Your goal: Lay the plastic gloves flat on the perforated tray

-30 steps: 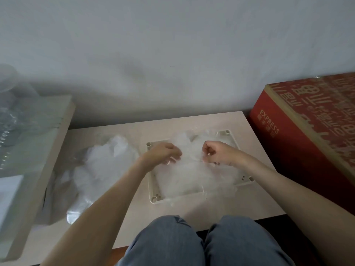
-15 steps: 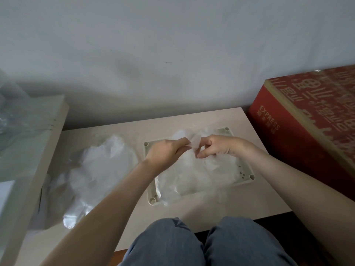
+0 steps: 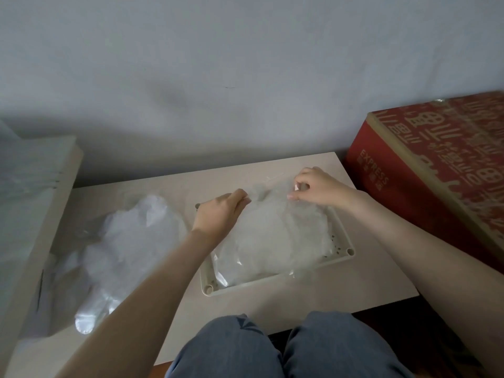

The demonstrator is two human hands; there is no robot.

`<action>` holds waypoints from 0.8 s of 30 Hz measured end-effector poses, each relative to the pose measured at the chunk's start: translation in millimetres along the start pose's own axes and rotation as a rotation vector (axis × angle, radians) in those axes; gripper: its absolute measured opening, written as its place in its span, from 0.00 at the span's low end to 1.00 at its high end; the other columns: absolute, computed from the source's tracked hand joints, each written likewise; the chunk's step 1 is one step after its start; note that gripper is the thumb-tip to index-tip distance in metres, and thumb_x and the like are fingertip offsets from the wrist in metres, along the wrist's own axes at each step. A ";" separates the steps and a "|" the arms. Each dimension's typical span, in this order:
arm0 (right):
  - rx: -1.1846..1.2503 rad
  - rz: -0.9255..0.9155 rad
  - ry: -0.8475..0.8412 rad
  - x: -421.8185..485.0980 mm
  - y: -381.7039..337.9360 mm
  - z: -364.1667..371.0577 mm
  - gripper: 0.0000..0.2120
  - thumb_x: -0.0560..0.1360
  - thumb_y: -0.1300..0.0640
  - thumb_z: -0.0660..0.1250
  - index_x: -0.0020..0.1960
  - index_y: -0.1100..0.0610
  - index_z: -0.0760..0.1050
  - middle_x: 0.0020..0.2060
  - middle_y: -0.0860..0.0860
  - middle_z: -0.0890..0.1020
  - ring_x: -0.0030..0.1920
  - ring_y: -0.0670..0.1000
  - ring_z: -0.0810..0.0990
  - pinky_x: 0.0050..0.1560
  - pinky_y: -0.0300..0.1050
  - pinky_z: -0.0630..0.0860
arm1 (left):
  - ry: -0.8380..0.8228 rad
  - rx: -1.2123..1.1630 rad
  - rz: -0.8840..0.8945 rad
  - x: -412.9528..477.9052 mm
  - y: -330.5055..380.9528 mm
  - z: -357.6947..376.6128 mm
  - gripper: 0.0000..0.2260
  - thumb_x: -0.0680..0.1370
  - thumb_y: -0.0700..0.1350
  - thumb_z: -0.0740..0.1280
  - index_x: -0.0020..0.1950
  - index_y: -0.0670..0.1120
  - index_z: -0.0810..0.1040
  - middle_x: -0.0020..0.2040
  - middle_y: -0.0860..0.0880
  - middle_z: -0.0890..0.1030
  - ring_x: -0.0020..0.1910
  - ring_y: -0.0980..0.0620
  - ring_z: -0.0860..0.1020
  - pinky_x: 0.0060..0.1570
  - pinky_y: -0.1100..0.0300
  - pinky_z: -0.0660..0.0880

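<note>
Left hand (image 3: 221,214): fingers curled, with the far edge of the thin translucent plastic glove (image 3: 275,241) pinched at the fingertips, near the tray's far-left corner. Right hand (image 3: 319,189): thumb and forefinger closed on the same film at the far-right side, other fingers tucked in. The hands are held well apart, so the film is judged to be tensioned between them and pulled wide to take out wrinkles before it is let down.

The glove is spread over the cream rectangular perforated plastic tray (image 3: 344,242). Its near edge is resting inside the near rim; its far edge is lifted slightly in the two pinches. Most of the tray floor is covered, and holes are seen at the right side only. Whether one layer or several lie there cannot be told through the film.

The edge is gripped rather than the middle, likely so the sheet is not dragged or crumpled by the palms. The film is light and clingy, so spring-back or sticking to skin is expected on release.

A loose heap of translucent plastic gloves (image 3: 131,241) is lying on the pale beige tabletop (image 3: 341,293), just beside the tray on the left. It is within reach of the left hand and is presumably stock to be laid. A red printed cardboard box (image 3: 436,170) is set at the table's right and is not involved.
</note>
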State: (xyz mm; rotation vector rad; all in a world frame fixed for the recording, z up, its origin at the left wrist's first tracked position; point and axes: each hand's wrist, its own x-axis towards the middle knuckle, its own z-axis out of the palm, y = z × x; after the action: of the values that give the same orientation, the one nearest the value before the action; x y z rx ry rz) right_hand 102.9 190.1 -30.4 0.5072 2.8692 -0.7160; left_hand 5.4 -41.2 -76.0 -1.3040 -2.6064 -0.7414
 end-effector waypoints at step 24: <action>-0.144 0.047 0.179 -42.0 -0.7 37.7 0.28 0.67 0.47 0.73 0.59 0.56 0.64 0.56 0.51 0.67 0.56 0.52 0.64 0.53 0.46 0.60 | 0.306 0.054 0.018 -26.3 18.9 11.2 0.19 0.73 0.45 0.60 0.63 0.41 0.68 0.62 0.39 0.73 0.55 0.42 0.70 0.54 0.50 0.66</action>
State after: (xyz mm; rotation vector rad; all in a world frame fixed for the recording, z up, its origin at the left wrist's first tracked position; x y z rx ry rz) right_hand 143.9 159.5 -54.1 0.6459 3.0322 -0.4741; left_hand 37.4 -45.0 -87.5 -1.0993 -2.3523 -0.7916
